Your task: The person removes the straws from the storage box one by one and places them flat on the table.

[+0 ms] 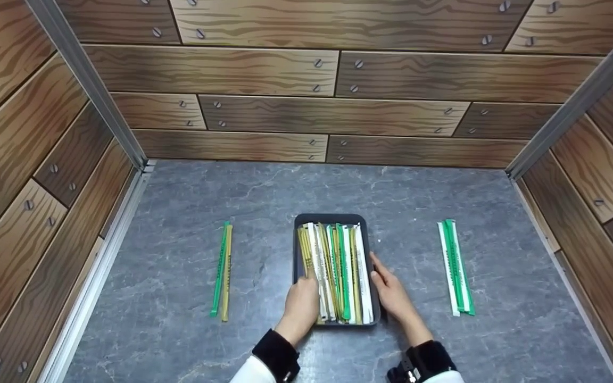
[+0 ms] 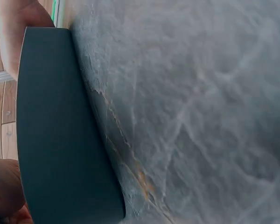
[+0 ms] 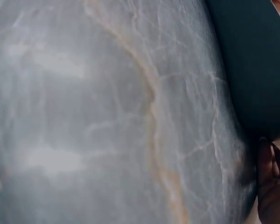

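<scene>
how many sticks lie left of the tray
2: a green stick farther left, and a yellow stick beside it, nearer the tray. Any underneath would be hidden.

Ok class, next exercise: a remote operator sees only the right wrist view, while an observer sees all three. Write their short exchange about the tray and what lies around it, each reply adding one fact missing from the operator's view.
Operator: I see the dark outer wall of the tray, not its inside. What does it hold?
Observer: The head view shows a row of narrow packets in white, green and gold, laid lengthwise.
Operator: And what lies on the tabletop off to the tray's left?
Observer: One green packet and one gold packet, side by side.
</scene>
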The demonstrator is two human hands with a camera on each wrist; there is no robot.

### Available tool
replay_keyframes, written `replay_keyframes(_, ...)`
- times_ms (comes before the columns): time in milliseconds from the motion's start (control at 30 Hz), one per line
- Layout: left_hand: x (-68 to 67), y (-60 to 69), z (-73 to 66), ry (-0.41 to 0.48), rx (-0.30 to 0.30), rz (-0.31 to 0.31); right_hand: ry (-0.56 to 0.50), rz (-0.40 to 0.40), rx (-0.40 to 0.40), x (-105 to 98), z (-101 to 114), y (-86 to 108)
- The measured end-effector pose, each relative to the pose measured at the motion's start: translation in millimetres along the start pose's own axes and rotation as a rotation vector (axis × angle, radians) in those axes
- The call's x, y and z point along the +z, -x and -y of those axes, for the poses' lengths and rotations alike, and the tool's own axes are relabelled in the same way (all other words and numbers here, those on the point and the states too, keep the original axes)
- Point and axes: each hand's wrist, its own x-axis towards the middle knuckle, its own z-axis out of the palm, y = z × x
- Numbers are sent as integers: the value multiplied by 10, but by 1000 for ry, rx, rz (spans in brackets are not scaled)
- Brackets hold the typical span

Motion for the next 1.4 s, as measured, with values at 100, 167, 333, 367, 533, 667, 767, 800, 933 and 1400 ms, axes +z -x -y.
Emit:
replay_keyframes(100, 19, -14, -18, -44, -10, 11, 4, 3, -13, -7, -7, -12)
replay_keyframes(167, 30, -22, -36, -70, -33, 33, 5, 4, -17, -8, -16, -17)
replay_keyframes(333, 33, -29, -61, -71, -81, 75, 7, 6, -14, -4, -28, -14)
replay_keyframes(367, 30, -29, -59, -68, -82, 77, 9, 6, -13, -4, -28, -13)
replay_keyframes(533, 24, -27, -36, -36, -67, 84, 17, 5, -12, -12, -23, -7)
replay_keyframes(667, 24, -28, -14, 18, -70, 88, 16, 6, -30, -10, -33, -8)
replay_keyframes(767, 9, -23, -6, 68, -80, 93, 18, 4, -30, -4, -37, -8)
replay_keyframes(800, 0, -19, -5, 82, -81, 95, 19, 4, -29, -4, -35, -7)
replay_keyframes(933, -68, 4, -1, 118, -82, 99, 29, 4, -6, 1, -23, -1)
replay_keyframes(1400, -761, 111, 210, 327, -161, 72, 37, 7, -23, 4, -18, 1)
